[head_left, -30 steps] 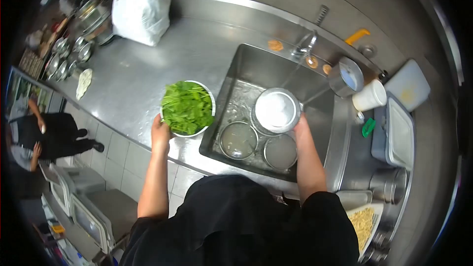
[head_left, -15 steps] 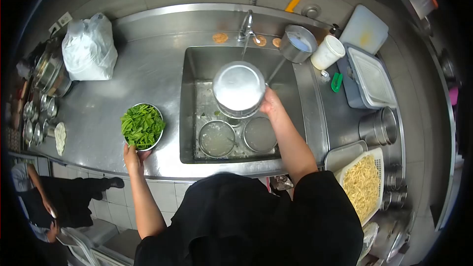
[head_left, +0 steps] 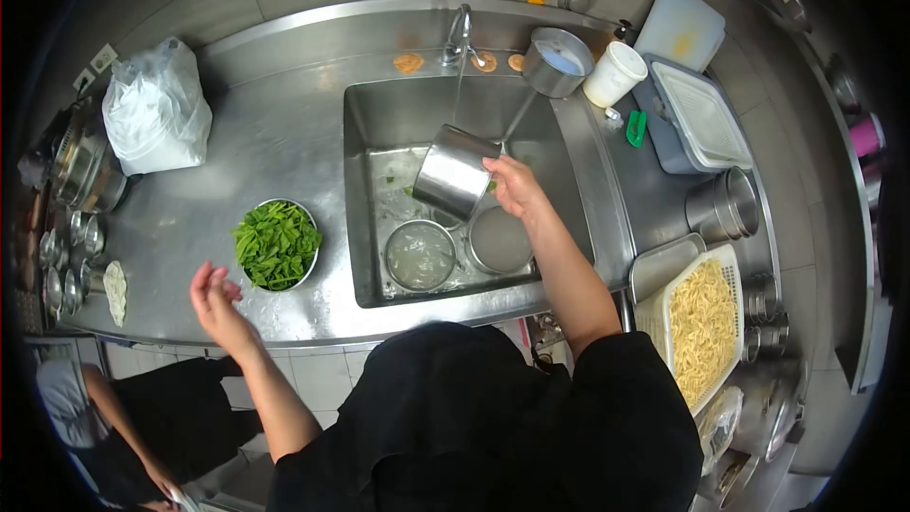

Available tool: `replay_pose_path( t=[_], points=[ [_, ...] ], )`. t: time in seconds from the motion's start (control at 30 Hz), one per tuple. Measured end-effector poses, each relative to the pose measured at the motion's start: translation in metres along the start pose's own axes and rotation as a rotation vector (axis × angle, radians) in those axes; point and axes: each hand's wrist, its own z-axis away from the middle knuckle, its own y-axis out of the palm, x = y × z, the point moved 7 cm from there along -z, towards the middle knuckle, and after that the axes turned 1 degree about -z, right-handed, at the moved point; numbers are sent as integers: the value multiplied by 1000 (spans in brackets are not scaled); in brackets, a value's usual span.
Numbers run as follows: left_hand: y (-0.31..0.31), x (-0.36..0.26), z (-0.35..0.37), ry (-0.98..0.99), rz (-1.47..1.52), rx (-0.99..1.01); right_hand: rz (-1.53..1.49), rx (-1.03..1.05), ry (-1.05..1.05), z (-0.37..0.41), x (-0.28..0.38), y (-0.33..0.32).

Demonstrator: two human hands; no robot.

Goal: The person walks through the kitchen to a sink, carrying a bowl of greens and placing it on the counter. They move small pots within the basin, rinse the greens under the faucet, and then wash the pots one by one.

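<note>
My right hand grips a steel pot by its rim, tilted over the sink beneath the running faucet. My left hand is raised off the counter with its fingers apart, holding nothing. Just up and right of it, a round bowl of chopped green leaves rests on the steel counter. Two round containers sit on the sink floor: the left one holds cloudy water, and the right one is partly behind my right forearm.
A white plastic bag stands at the back left. Right of the sink are a white tub, a green object, stacked trays and a basket of noodles. Another person is at the lower left.
My left hand has let go of the leaf bowl and moved left. The pot in my right hand has turned from bottom-up onto its side, lower in the sink.
</note>
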Motion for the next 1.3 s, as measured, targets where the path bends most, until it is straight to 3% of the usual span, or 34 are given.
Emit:
replay_pose_path(
  t=[0.07,0.1,0.17,0.2,0.27,0.4,0.53,0.57,0.7,0.73,0.87,0.9,0.93,1.03,1.13,1.2,1.3],
  points=[
    [55,-15,19,9,-28,167,276,-189,-163,18,12,17],
    [84,-14,32,-47,18,278,275,-205,-171,24,10,22],
    [130,3,56,-156,91,492,674,-209,-340,38,21,37],
    [150,17,67,-205,117,594,677,-234,-355,47,25,39],
    [182,30,82,-268,144,688,1096,-319,-409,69,38,48],
    [241,57,83,-262,97,809,1381,-291,-617,109,69,69],
    [337,71,55,-123,0,853,1258,-287,-436,130,99,54],
    [370,96,42,-95,-21,886,1207,-295,-474,136,108,49],
    [506,207,3,-569,76,1066,1239,-310,-570,182,168,35],
    [525,206,6,-655,122,1071,1265,-312,-621,190,181,32],
    [606,275,-23,-701,29,1133,1368,-467,-695,241,241,-1],
    [613,271,-19,-692,16,1042,1412,-527,-739,258,256,-10],
    [630,286,-21,-723,32,1075,1460,-587,-778,274,269,-19],
    [648,298,-17,-939,-53,889,1558,-833,-751,320,306,-62],
    [672,290,-5,-788,77,1113,1642,-1200,-669,384,344,-104],
    [662,281,7,-939,55,965,1590,-1410,-562,426,369,-145],
    [674,302,2,-1091,73,927,1462,-1494,-434,465,395,-190]
  ],
)
